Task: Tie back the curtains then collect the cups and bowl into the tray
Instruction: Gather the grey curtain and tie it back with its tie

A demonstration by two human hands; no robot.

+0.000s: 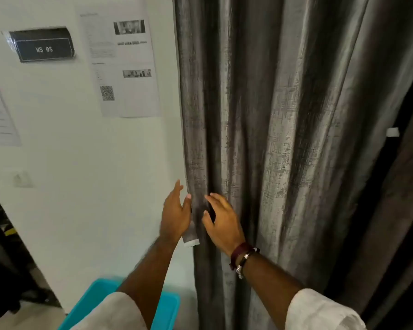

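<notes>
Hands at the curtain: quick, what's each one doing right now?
Left hand: open, fingers straight, thumb against the grey curtain edge beside a hanging strip.
Right hand: open, fingers spread on the curtain folds, gripping nothing.

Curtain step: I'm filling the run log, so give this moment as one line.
stage: tie-back | left hand: open, at curtain edge by strap | right hand: open, on folds | curtain: untied | tray: below
</notes>
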